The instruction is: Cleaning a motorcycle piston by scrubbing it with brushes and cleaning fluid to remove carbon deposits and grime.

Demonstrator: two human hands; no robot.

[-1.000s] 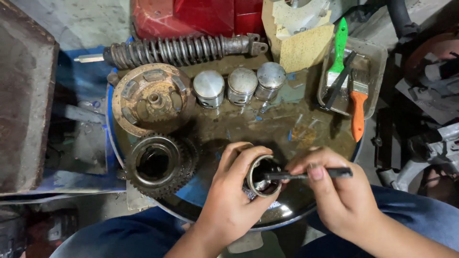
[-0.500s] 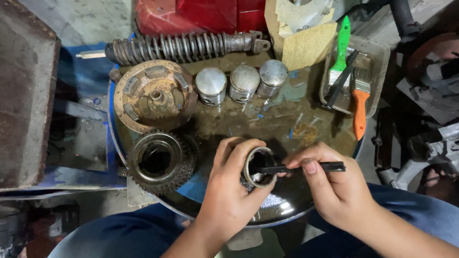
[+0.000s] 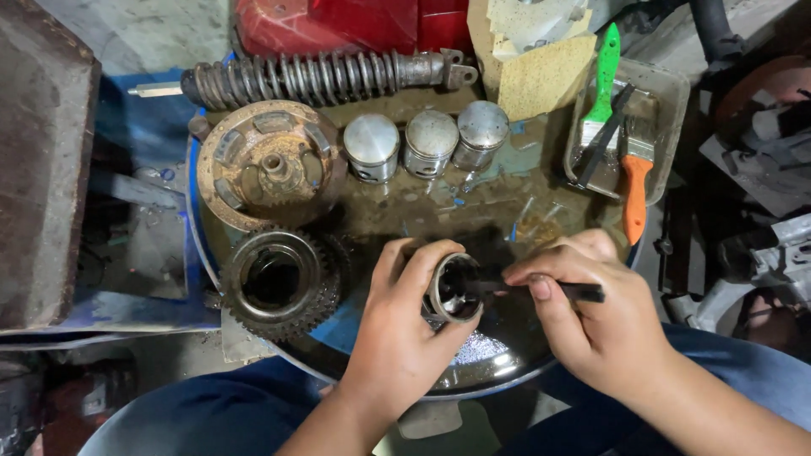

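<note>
Left hand point(image 3: 397, 338): at the near edge of the drum top point(image 3: 405, 224), fingers curled tight around a hollow metal piston point(image 3: 454, 289), its open end turned toward the right hand.

Right hand point(image 3: 596, 325): just right of the piston, thumb and fingers pinched narrow on a slim black brush handle point(image 3: 566, 290); the tip of the tool reaches into the piston's open end. Whether bristles touch the inside wall cannot be told.

Drum top: round, blue-rimmed, oily and wet, carrying all parts below. The person's blue-clad legs lie under its near edge.

Gear ring point(image 3: 279, 283): dark, toothed, flat on the near-left part of the drum top, beside the left hand.

Rusty hub disc point(image 3: 270, 165): round, flat, at the left edge, just beyond the gear ring.

Three pistons point(image 3: 429, 142): silver crowns, in a row touching or nearly so, middle of the far half.

Shock absorber point(image 3: 325, 78): black coil spring, lying along the far edge.

Foam block point(image 3: 541, 72): yellowish, at the far-right edge.

Tray point(image 3: 672, 93): shallow, grey, at the right edge, holding a green-handled brush point(image 3: 605, 72) and an orange-handled paintbrush point(image 3: 634, 190).
</note>
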